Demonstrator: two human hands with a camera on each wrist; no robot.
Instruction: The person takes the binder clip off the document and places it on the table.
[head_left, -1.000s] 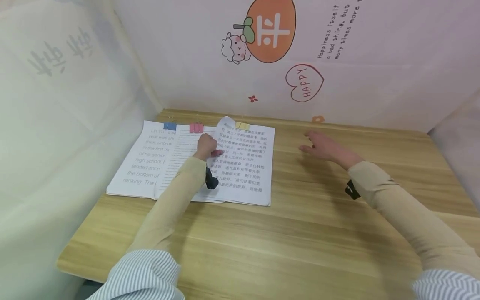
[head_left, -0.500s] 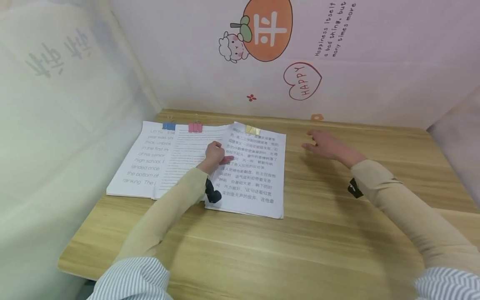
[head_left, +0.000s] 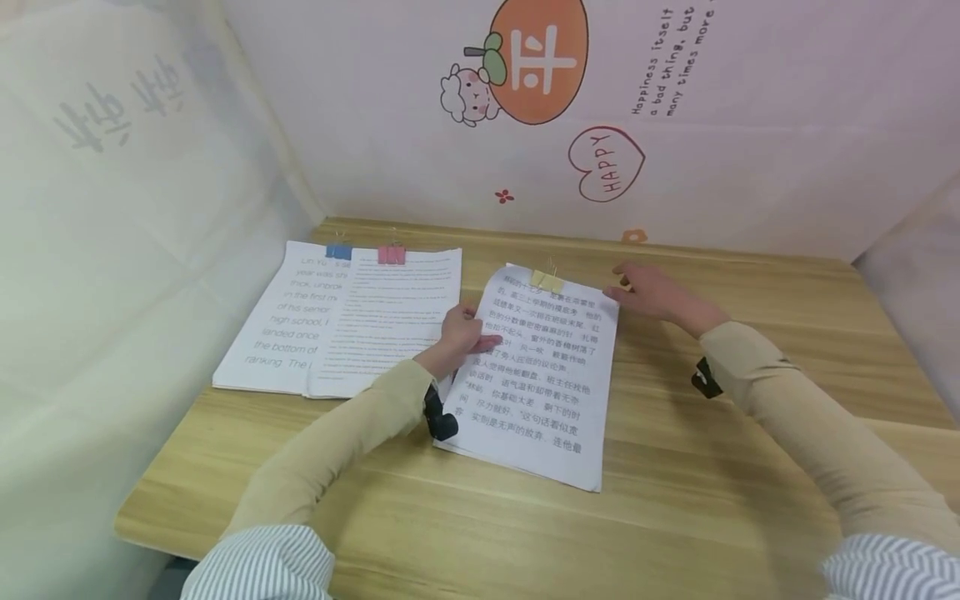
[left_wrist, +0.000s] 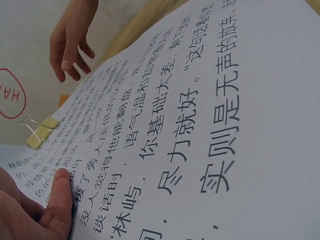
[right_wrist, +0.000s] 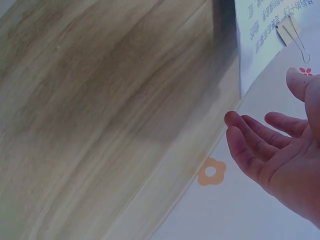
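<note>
A stack of white sheets with Chinese print (head_left: 547, 392) lies tilted on the wooden desk (head_left: 675, 500), held at its top edge by a yellow binder clip (head_left: 547, 279). My left hand (head_left: 465, 333) holds the stack's left edge, thumb (left_wrist: 60, 197) pressed on the top sheet (left_wrist: 200, 125). My right hand (head_left: 648, 292) hovers by the stack's upper right corner, fingers relaxed and holding nothing (right_wrist: 270, 145). The left wrist view shows the clip (left_wrist: 40, 132) and the right hand (left_wrist: 70, 40) beyond it.
Two more paper stacks lie overlapped at the desk's back left, one with a blue clip (head_left: 339, 250), one with a pink clip (head_left: 392, 254). Decorated white walls (head_left: 600, 158) close the desk at the back and left. The desk's front edge is near.
My left hand has dragged the yellow-clipped stack to the right and toward me, off the pink-clipped stack, and it has turned a little. The right hand has barely moved.
</note>
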